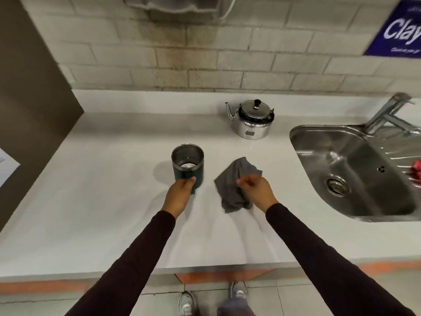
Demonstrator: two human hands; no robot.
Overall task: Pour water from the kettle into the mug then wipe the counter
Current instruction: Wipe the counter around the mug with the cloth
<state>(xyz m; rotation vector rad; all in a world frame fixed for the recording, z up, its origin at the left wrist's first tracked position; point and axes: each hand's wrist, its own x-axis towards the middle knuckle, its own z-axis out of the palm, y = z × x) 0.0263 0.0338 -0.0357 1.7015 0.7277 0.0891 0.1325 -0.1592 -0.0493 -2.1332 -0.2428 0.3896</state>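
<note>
White bench (102, 201) runs below a pale brick wall (205, 53). Left hand (180, 195) fingers (190, 180) wrap the near side of the dark mug (188, 164), which stands upright. Right hand (257, 190) fingers pinch the crumpled grey cloth (234, 188) just beside it. Farther back stands the steel kettle (251, 119), lid on, near the sink (355, 169).

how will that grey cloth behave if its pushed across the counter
The grey cloth looks floppy: it lies crumpled under the right hand. It will probably bunch rather than slide flat. It seems light, so the counter should offer little resistance.
</note>
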